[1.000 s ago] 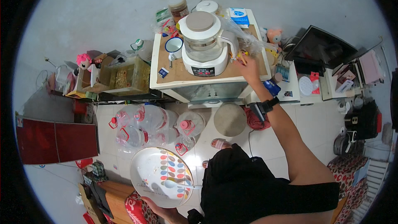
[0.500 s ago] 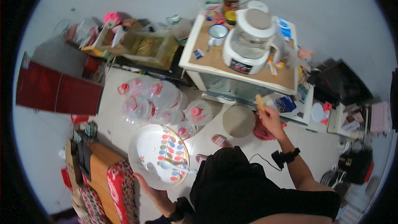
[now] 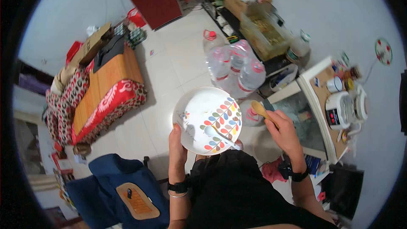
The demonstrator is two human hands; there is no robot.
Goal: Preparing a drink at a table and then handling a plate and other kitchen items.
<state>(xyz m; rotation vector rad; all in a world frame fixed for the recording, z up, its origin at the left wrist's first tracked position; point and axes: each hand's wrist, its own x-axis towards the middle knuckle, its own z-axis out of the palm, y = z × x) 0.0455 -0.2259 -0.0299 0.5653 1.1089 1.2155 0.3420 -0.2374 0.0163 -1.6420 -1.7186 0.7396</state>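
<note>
A white plate [image 3: 196, 104] with colourful leaf shapes is gripped at its left rim by my left hand [image 3: 177, 149], the thumb over the edge. Lying on the plate is a white spoon [image 3: 211, 131], its handle reaching past the near right rim. To the right of the plate, my right hand [image 3: 285, 132] is closed around the handle of a small wooden spoon [image 3: 258, 109]. The wooden spoon's bowl points up and left, a little apart from the plate.
Large clear plastic bottles [image 3: 250, 74] stand on the floor beyond the plate. A white cabinet [image 3: 303, 87] carrying an electric kettle [image 3: 338, 110] is on the right. At left are a blue chair [image 3: 106, 191] and a patterned covered seat [image 3: 112, 114]; a dark red cabinet [image 3: 154, 4] stands far off.
My view has swung left, bringing the blue chair in and shifting the cabinet to the right. My right hand with the wooden spoon is now much closer to the plate.
</note>
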